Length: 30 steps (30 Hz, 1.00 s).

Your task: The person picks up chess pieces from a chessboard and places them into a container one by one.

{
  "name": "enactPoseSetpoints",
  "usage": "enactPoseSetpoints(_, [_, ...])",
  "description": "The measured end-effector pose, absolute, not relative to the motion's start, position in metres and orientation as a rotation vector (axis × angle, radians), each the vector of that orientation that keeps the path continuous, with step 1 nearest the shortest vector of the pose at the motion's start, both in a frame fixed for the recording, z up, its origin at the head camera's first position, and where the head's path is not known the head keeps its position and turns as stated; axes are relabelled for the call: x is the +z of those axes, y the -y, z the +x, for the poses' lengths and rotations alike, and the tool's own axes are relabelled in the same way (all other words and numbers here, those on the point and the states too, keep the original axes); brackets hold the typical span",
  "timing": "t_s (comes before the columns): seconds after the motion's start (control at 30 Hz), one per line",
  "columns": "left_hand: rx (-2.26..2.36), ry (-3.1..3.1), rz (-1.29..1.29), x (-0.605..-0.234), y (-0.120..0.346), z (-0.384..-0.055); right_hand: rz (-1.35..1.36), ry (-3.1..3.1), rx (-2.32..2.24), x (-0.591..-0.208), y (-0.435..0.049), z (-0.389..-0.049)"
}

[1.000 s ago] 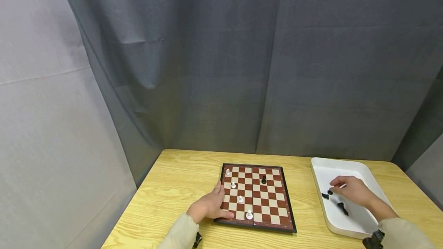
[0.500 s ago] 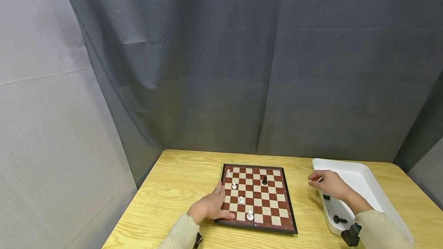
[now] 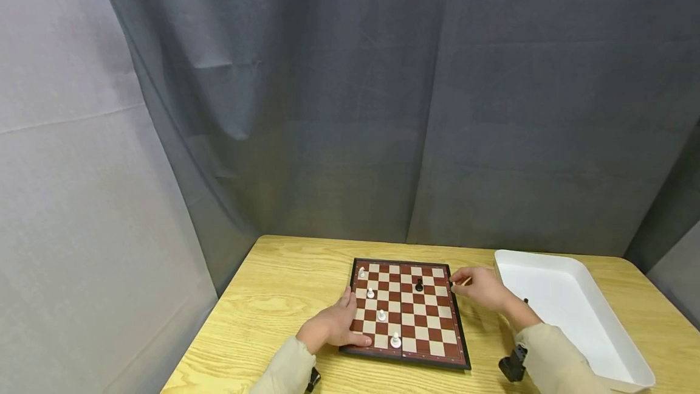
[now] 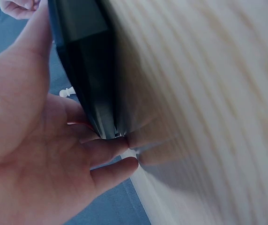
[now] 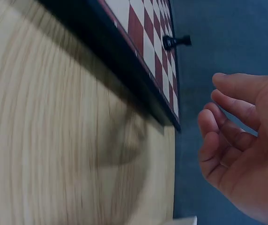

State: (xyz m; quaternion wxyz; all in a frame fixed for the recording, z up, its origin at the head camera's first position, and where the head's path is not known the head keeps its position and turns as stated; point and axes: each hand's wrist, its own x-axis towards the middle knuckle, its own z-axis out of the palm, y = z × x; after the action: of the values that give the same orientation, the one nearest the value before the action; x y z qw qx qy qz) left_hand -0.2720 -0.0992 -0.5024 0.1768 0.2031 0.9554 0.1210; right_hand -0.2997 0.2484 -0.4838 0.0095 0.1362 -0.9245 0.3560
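A chessboard (image 3: 391,345) with red and cream squares and a black frame lies on the table. Several white chess pieces (image 3: 395,340) stand in a diagonal on its left half, and a black chess piece (image 3: 418,285) stands at the upper right. My left hand (image 3: 335,325) rests against the board's left edge, thumb over the front corner, fingers extended along the side. At the right edge is my right hand (image 3: 483,287), thumb and fingers drawn together in a pinch on a small black chess piece, almost wholly hidden by the fingertips. The right wrist view shows those fingertips (image 5: 217,79) beyond the frame.
A white tray (image 3: 618,345) stands to the right, partly covered by my right forearm; the tip of a black piece (image 3: 526,301) shows beside the sleeve. The wooden table (image 3: 235,321) ends at a dark grey curtain (image 3: 339,138) behind.
My right hand pinched at a black chess piece in the tray, then lifted out and moved left to the board's right edge. The left hand and the board have stayed in place.
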Motion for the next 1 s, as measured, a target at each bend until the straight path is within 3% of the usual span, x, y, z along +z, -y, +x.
enactPoseSetpoints(1.0, [0.329, -2.707, 0.568, -0.503, 0.104, -0.27, 0.437, 2.895, 1.055, -0.508, -0.189, -0.33])
